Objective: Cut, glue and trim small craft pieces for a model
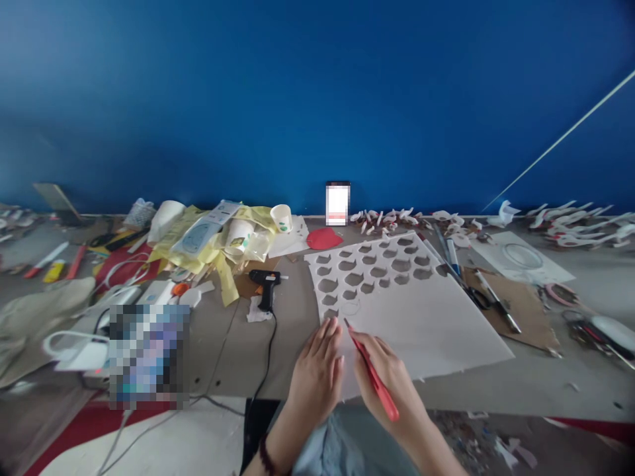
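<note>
A large white sheet (pixel 411 324) lies on the table, its upper part cut through with rows of rounded holes. My left hand (pixel 320 367) rests flat on the sheet's left edge, fingers stretched out. My right hand (pixel 384 367) is closed around a red craft knife (pixel 373 377). The blade tip sits at the sheet, just right of my left fingertips. Just above the tip, a faint drawn outline shows on the white surface, below the lowest holes.
Left of the sheet lies a black glue gun (pixel 266 287) with its cord trailing down. Beyond are paper cups (pixel 282 218) and yellow wrapping (pixel 223 264). A phone (pixel 338 203) leans on the blue wall. Scissors (pixel 476 296) and a marker (pixel 499 301) lie right, near cardboard (pixel 533 317).
</note>
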A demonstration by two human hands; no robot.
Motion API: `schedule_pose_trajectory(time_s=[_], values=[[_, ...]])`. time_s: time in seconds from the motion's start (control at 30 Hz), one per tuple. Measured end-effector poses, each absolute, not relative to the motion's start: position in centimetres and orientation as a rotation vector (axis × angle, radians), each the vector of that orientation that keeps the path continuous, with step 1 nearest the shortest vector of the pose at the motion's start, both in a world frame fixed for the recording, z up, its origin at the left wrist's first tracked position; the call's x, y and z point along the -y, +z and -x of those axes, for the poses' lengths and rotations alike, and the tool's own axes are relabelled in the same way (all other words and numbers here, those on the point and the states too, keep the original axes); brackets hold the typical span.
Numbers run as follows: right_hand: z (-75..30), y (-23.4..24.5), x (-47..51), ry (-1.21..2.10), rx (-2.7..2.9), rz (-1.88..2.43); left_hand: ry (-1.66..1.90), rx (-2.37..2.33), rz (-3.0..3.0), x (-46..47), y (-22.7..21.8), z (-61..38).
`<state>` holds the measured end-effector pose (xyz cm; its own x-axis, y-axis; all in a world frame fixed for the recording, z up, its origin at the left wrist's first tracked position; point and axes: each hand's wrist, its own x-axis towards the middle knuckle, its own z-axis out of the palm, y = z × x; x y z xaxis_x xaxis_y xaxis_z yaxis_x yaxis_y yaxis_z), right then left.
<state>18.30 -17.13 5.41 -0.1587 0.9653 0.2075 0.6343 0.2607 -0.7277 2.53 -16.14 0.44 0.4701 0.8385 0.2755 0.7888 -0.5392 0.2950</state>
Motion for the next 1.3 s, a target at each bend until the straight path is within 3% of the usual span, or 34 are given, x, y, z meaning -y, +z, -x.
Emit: schedule_pose_trajectory(time_s=[0.57, 1.3], values=[[-24.3, 3.0, 12.3, 0.996, 1.761, 1.26, 0.467, -1.503, -2.585, 15.8, 1.0, -0.7], [-23.8, 1.3, 11.9, 0.886, 1.932, 1.231, 0.456, -1.487, -2.55, 15.8, 0.9, -0.5]])
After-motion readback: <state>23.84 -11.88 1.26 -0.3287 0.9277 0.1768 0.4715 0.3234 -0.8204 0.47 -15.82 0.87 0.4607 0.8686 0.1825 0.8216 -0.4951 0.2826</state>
